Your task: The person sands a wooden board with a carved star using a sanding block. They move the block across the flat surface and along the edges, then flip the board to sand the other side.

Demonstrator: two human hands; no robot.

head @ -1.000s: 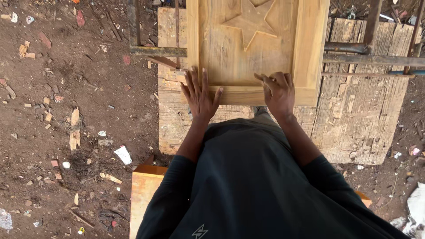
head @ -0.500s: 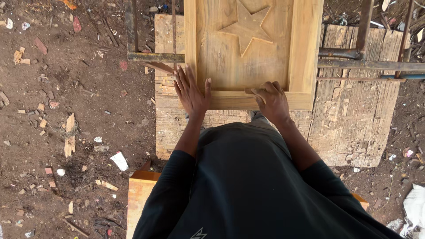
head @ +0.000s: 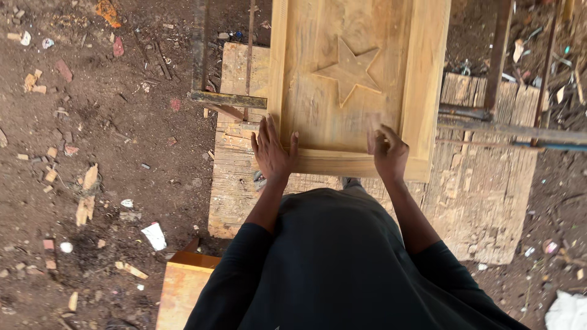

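On bench: pale framed wooden panel with a raised carved star (head: 361, 79), lying flat across a rusty metal frame (head: 226, 98) and a weathered plank bench top (head: 489, 201).
Left hand (head: 272, 150): flat on the panel's near-left corner, fingers spread and released, thumb on the bottom rail.
Right hand (head: 388, 153): on the recessed field near the bottom rail, fingers curled; what they pinch, cannot tell.
Ground: brown dirt with scattered wood scraps (head: 85, 201).
Lower left: orange-brown wooden block (head: 180, 287).
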